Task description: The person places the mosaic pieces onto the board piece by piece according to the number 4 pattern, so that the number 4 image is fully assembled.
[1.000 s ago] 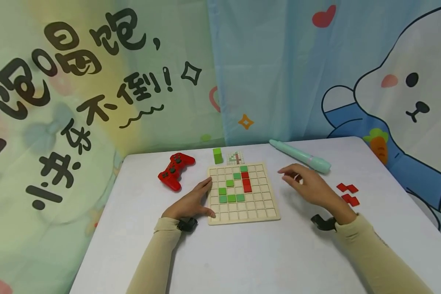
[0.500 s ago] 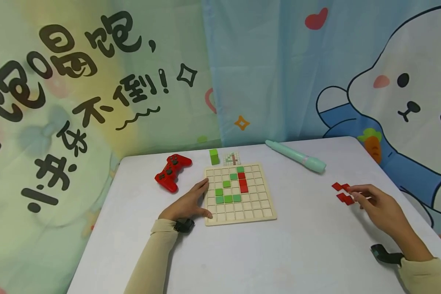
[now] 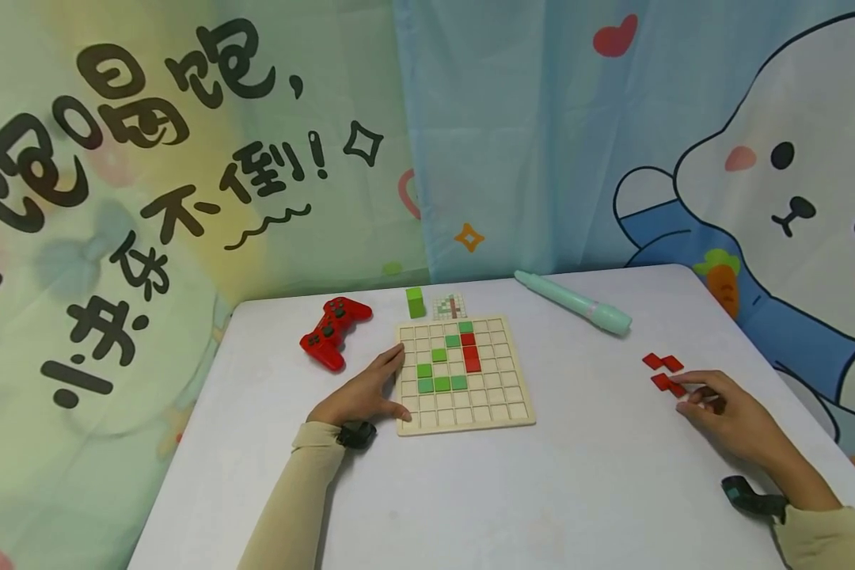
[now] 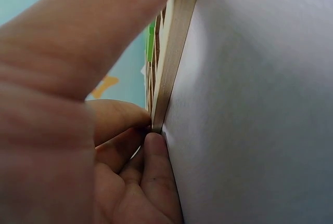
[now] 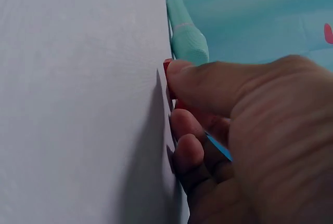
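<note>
A square wooden grid board (image 3: pixel 499 404) lies on the table with green tiles (image 3: pixel 442 385) and red tiles (image 3: pixel 473 356) in several of its squares. My left hand (image 3: pixel 363 393) rests along the board's left edge, thumb at the near corner and fingers farther up. In the left wrist view, fingertips (image 4: pixel 154 143) touch the board's side. Off to the right, my right hand (image 3: pixel 730 416) pinches a loose red tile (image 3: pixel 677 389) between thumb and index finger, low at the table. The thumb partly covers that red tile (image 5: pixel 169 81) in the right wrist view. Other loose red tiles (image 3: pixel 652 362) lie just beyond the fingers.
Behind the board stand a green block stack (image 3: pixel 416 302) and a small pattern card (image 3: pixel 450 306). A red game controller (image 3: pixel 333 332) lies at the back left. The mint-green tube-shaped object (image 3: pixel 573 302) lies at the back right, before a printed curtain (image 3: pixel 513 142).
My right hand has moved from beside the board out to the loose red tiles, then slightly nearer to the front ones. My left hand stays on the board's edge.
</note>
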The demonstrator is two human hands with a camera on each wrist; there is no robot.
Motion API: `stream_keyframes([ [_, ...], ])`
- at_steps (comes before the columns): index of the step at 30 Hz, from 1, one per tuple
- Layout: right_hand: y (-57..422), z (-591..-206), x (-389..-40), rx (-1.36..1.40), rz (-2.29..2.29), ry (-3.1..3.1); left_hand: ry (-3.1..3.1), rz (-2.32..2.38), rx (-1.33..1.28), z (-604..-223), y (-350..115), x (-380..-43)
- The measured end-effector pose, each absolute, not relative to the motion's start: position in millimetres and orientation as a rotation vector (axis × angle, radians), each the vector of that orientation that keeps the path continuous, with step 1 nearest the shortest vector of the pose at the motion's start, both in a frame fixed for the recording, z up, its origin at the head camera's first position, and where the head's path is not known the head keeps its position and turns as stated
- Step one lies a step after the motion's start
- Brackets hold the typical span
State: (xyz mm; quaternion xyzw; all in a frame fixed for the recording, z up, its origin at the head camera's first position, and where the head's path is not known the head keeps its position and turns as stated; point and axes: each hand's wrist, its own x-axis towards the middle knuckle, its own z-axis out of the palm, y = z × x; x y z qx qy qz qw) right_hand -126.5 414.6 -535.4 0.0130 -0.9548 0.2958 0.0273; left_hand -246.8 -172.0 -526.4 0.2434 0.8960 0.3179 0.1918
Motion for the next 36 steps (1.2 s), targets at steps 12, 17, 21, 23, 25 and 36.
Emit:
stream_keyframes([
  [12, 410, -540, -132, 0.122, 0.838, -2.845, 2.52, 0.884, 0.667, -527, -174, -247],
  [17, 407, -538, -133, 0.07, 0.795, -2.879, 2.524, 0.875, 0.674, -527, -174, -248],
  [21, 406, -539, -132, 0.039, 0.786, -2.899, 2.51, 0.905, 0.689, -528, -175, -249],
  [23, 406, -539, -132, 0.015, 0.786, -2.912, 2.499, 0.924, 0.697, -529, -176, -248],
  [25, 406, -538, -131, -0.018, 0.798, -2.933, 2.488, 0.942, 0.701, -530, -176, -248],
  [36, 377, -506, -139, 0.194, 0.855, -2.848, 2.489, 0.938, 0.691, -530, -174, -248],
])
